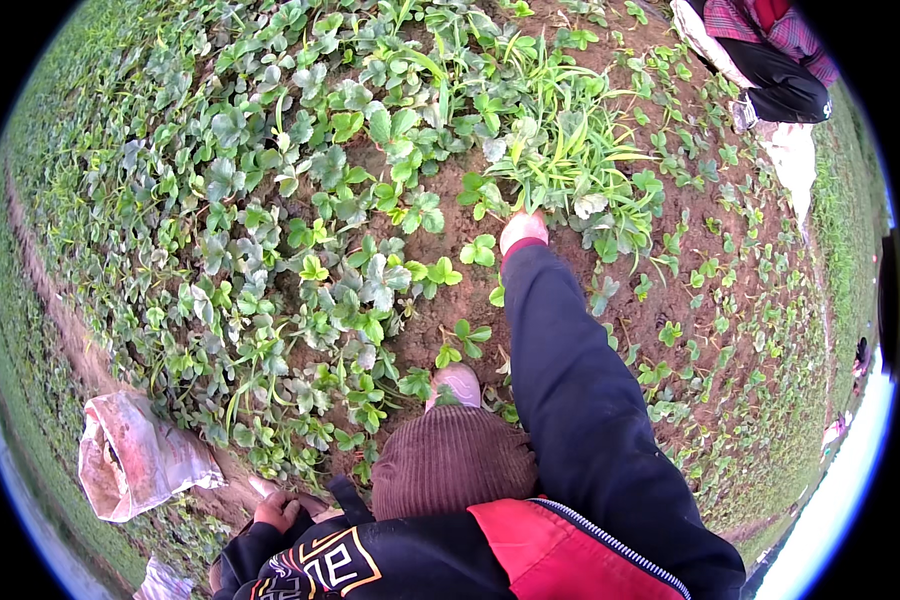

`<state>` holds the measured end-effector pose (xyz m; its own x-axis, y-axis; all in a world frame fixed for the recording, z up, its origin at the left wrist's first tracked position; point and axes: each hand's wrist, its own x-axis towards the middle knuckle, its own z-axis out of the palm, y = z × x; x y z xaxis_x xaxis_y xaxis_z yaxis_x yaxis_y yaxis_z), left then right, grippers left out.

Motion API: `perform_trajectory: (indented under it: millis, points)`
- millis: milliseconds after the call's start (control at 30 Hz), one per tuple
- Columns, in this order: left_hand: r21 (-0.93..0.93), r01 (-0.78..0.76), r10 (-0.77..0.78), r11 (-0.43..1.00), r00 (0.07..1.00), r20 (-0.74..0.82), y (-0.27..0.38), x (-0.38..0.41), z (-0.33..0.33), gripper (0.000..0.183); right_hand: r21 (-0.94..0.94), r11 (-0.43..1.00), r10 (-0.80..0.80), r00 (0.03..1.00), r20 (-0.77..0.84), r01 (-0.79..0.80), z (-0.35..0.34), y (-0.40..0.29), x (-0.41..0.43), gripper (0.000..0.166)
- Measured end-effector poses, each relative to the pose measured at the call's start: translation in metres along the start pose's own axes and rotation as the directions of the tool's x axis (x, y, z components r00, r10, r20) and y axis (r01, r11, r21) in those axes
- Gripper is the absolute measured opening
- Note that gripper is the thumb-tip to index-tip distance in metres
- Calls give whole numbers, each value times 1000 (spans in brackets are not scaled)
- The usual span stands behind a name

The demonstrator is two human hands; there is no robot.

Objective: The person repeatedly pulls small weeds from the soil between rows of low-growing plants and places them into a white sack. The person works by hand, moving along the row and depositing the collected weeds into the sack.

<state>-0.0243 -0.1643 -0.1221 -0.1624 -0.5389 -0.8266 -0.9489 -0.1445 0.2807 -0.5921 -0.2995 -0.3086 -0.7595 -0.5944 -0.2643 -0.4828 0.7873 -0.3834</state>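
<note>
My right hand (523, 227) reaches forward, low at the near edge of a clump of long-bladed grass (562, 154) among strawberry plants (412, 210). Leaves and blades hide its fingers, so its grip cannot be seen. My left hand (276, 511) is low at the left, beside my body, with its fingers curled. Whether it holds anything is unclear. Between the arms, my knee in brown corduroy (454, 461) is bent, and a pale shoe (457, 384) rests on the soil in front of it.
An open, soil-stained white woven sack (146, 457) stands left of my left hand, by a dirt furrow (67, 337). Part of another sack (163, 581) shows below it. At the upper right, another person (772, 71) crouches near a white sack (793, 161).
</note>
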Motion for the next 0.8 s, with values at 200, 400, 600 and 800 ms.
perform_trajectory:
  millis: [200, 400, 600, 800]
  points:
    - [50, -25, 25, 998, 1000, 4, 6, 9, 0, 21, 352, 935, 16, 998, 68, -39, 45, 40, -1, 20]
    - [41, -44, 44, 998, 999, 7, 3, 7, 1, 21, 34, 928, -347, 892, -288, 372, 12, 21, 15, 44]
    - [42, -35, 35, 998, 999, -7, 11, 8, -2, 20, -107, 972, -231, 914, -335, 207, 29, 16, 55, 41]
    - [-14, -20, 20, 1000, 999, -27, 3, 2, -1, 17, 5, 994, -110, 992, -60, 111, 12, -8, 66, 48]
